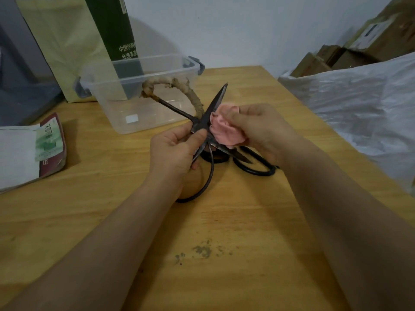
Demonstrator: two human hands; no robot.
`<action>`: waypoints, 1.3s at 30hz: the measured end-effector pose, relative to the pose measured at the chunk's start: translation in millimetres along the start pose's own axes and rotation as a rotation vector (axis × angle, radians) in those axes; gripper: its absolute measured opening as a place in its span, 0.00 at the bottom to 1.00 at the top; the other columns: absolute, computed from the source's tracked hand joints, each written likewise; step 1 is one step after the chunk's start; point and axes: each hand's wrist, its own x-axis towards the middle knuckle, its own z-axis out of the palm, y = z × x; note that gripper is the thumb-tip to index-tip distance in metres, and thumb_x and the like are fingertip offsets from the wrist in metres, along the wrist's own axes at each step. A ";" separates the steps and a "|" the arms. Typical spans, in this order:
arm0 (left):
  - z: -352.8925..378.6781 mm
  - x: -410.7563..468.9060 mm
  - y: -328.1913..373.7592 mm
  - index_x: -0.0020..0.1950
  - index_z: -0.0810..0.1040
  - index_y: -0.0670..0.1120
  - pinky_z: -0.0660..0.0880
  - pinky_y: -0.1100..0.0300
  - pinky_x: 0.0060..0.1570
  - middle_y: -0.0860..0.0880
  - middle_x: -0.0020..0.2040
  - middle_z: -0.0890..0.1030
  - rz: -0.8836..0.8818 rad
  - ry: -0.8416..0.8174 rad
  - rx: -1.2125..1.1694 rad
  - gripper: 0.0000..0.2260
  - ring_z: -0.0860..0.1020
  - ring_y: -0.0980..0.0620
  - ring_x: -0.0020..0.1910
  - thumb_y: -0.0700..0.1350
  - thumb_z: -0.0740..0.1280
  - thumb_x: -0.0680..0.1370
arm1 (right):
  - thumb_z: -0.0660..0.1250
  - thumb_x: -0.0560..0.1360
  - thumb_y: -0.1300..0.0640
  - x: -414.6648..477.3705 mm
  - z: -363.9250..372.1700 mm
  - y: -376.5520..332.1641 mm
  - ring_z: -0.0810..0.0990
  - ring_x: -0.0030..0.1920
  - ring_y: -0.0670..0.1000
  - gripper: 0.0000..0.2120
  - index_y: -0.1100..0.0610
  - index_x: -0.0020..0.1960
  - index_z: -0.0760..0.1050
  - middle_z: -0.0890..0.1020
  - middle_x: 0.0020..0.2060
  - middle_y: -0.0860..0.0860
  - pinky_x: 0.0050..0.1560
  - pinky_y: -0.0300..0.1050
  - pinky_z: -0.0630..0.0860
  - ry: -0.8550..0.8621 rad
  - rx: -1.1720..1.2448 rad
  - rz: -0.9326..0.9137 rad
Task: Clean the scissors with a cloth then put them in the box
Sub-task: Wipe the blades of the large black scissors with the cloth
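My left hand (173, 151) grips a large old pair of scissors (216, 102) at the pivot, held above the wooden table (224, 221) with the blades spread. One blade points up and away. One handle loop is wrapped in tan cord; the other, dark and bare, hangs down toward me. My right hand (262, 129) pinches a bunched pink cloth (224, 129) against the blades just right of the pivot. A clear plastic box (134, 86) with grey latches stands open behind the scissors. A second pair of black scissors (256, 169) lies on the table under my hands.
A white woven sack (359, 104) fills the right side, with cardboard boxes (336, 57) behind it. A paper bag (62, 41) and a dark green carton (112, 25) stand behind the box. A red packet (51, 140) and white paper lie at the left. Dark stains (202, 251) mark the tabletop.
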 end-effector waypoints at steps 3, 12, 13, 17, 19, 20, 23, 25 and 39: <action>2.0 -1.3 -1.5 0.56 0.80 0.39 0.64 0.63 0.20 0.46 0.34 0.79 0.018 -0.006 0.023 0.10 0.68 0.55 0.23 0.36 0.67 0.76 | 0.74 0.69 0.58 -0.2 2.5 4.5 0.82 0.38 0.51 0.12 0.64 0.48 0.79 0.83 0.40 0.57 0.40 0.44 0.80 -0.003 -0.010 -0.010; 2.1 -1.9 -3.3 0.56 0.81 0.42 0.64 0.63 0.21 0.47 0.33 0.79 0.074 -0.037 0.062 0.09 0.68 0.57 0.23 0.37 0.67 0.76 | 0.69 0.74 0.64 -2.2 14.3 6.2 0.79 0.27 0.40 0.03 0.58 0.43 0.78 0.80 0.27 0.48 0.28 0.32 0.75 -0.053 0.191 0.042; 1.8 -2.0 -2.9 0.55 0.81 0.41 0.64 0.63 0.21 0.47 0.32 0.78 0.076 -0.046 0.059 0.09 0.68 0.57 0.23 0.37 0.66 0.77 | 0.69 0.74 0.64 -1.2 15.2 6.7 0.78 0.26 0.40 0.03 0.59 0.42 0.78 0.80 0.25 0.47 0.27 0.32 0.74 -0.032 0.208 0.036; 3.7 -2.4 -2.3 0.54 0.81 0.39 0.63 0.63 0.20 0.42 0.35 0.78 0.069 -0.080 0.069 0.08 0.67 0.55 0.24 0.35 0.66 0.77 | 0.70 0.74 0.62 2.9 11.3 3.9 0.79 0.25 0.45 0.03 0.62 0.43 0.78 0.81 0.24 0.50 0.26 0.35 0.74 0.078 0.293 0.038; 6.8 -3.5 -2.9 0.55 0.80 0.38 0.62 0.62 0.21 0.40 0.38 0.77 0.055 -0.083 0.073 0.08 0.67 0.56 0.24 0.36 0.66 0.77 | 0.71 0.72 0.61 6.6 4.3 3.5 0.81 0.29 0.49 0.04 0.63 0.44 0.79 0.83 0.30 0.53 0.32 0.42 0.80 0.133 0.361 0.014; 7.6 -3.8 -3.1 0.56 0.80 0.38 0.62 0.63 0.22 0.40 0.38 0.77 0.049 -0.076 0.070 0.09 0.67 0.57 0.23 0.36 0.66 0.77 | 0.71 0.71 0.62 7.7 1.4 4.0 0.82 0.32 0.50 0.04 0.62 0.44 0.80 0.84 0.31 0.53 0.35 0.44 0.81 0.134 0.373 0.007; 5.7 -3.7 -3.3 0.55 0.79 0.37 0.64 0.67 0.21 0.48 0.33 0.79 0.067 -0.069 0.053 0.09 0.71 0.60 0.23 0.36 0.65 0.77 | 0.73 0.68 0.65 3.8 3.6 6.4 0.83 0.35 0.51 0.05 0.64 0.43 0.80 0.84 0.34 0.56 0.42 0.47 0.83 -0.023 0.325 0.068; 4.0 -5.0 -2.2 0.53 0.80 0.39 0.63 0.67 0.20 0.49 0.31 0.79 0.079 -0.089 0.062 0.07 0.72 0.58 0.24 0.36 0.65 0.77 | 0.74 0.66 0.67 0.9 6.4 6.6 0.83 0.35 0.53 0.08 0.66 0.44 0.79 0.83 0.35 0.59 0.43 0.50 0.82 -0.073 0.346 0.089; 4.7 -0.5 -1.7 0.53 0.81 0.42 0.64 0.68 0.22 0.37 0.45 0.81 0.025 -0.120 0.109 0.07 0.70 0.58 0.25 0.38 0.67 0.76 | 0.73 0.67 0.67 6.2 2.4 4.6 0.78 0.23 0.48 0.08 0.67 0.45 0.76 0.80 0.27 0.57 0.25 0.38 0.75 0.042 0.534 0.076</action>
